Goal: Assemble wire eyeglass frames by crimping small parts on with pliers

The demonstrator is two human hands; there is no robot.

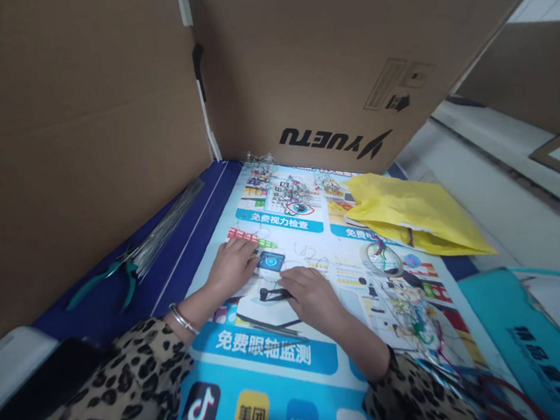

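My left hand (234,264) is over the printed poster sheet (297,287), its fingers curled and pressed together. A little nearer and to its right, my right hand (315,297) is closed in a pinch. Faint lines like thin wire (308,252) run beside the fingertips, but I cannot make out what either hand holds. Beyond my hands lies a tangled heap of fine wire pieces (292,194). To the right of my right hand rest a coil of wire (383,257) and a tangle of coloured wires (417,322).
Teal-handled pliers (129,284) lie at the left by a bundle of straight wires (170,224). Cardboard walls (296,70) stand behind and left. A yellow pouch (414,213) and a teal box (530,338) are on the right. A dark device (44,391) sits at lower left.
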